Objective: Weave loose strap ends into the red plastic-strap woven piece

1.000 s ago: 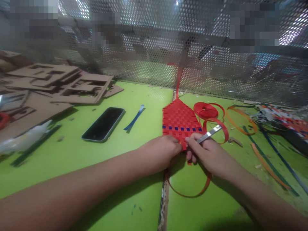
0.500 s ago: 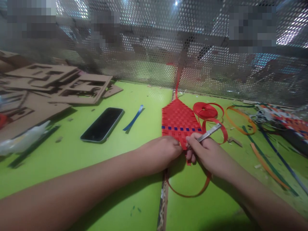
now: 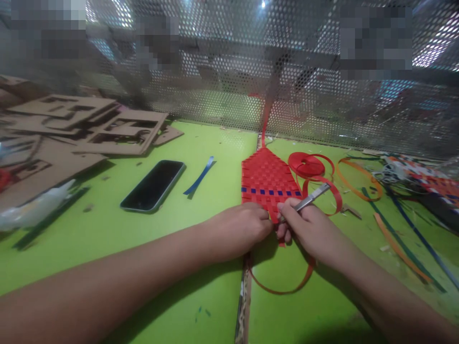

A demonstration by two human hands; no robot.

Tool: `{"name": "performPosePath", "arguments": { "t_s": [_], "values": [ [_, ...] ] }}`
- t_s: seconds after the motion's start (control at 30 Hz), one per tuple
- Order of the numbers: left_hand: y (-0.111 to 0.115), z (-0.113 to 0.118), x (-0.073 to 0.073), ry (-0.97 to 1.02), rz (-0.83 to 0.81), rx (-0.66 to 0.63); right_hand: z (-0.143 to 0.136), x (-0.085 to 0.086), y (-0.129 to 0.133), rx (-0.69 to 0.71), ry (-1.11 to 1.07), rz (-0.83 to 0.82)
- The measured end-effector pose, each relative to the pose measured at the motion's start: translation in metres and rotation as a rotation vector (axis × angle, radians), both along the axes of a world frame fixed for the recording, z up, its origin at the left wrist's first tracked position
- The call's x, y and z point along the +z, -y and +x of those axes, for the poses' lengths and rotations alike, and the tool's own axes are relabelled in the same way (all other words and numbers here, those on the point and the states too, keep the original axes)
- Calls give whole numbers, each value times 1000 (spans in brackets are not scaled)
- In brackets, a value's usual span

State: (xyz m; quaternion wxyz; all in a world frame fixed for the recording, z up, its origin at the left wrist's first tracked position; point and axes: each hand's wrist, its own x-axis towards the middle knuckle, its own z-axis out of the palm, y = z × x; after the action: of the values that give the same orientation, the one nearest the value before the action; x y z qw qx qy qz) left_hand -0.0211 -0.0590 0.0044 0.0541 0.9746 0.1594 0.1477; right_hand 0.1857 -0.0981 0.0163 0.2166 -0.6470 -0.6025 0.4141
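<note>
A red woven piece [image 3: 265, 169] with a pointed top and one row of blue squares lies on the green table. At its lower edge my left hand [image 3: 247, 227] is closed, fingertips curled against the red strips; what it pinches is too small to name. My right hand [image 3: 304, 227] grips a slim metal cutter [image 3: 311, 197] between thumb and fingers, its silver end pointing up and right. Both hands nearly touch over the loose red strip ends. An orange-red strip [image 3: 281, 292] loops below the hands.
Left of the weave lie a phone [image 3: 153, 186] and a short blue strip [image 3: 200, 177]. Cut cardboard [image 3: 122, 131] is piled far left. A red strip roll [image 3: 306, 164] and loose coloured strips [image 3: 401, 246] are at the right. A perforated metal screen [image 3: 222, 91] stands behind.
My left hand has shifted very slightly right at the lower edge of the weave. My right hand and the cutter are nearly unmoved.
</note>
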Motion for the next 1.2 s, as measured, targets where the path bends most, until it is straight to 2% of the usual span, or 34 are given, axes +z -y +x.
{"name": "performPosePath", "arguments": {
  "t_s": [0.17,0.57,0.8,1.2],
  "values": [
    [0,-1,-1,21,20,-30,-5,3,1,-3,59,4],
    [1,-1,3,-27,143,-75,-3,2,0,-21,-2,17],
    [2,-4,4,13,158,-85,-7,6,0,-15,3,19],
    [0,-3,1,106,269,-138,-7,1,1,-23,19,37]
  ]
}}
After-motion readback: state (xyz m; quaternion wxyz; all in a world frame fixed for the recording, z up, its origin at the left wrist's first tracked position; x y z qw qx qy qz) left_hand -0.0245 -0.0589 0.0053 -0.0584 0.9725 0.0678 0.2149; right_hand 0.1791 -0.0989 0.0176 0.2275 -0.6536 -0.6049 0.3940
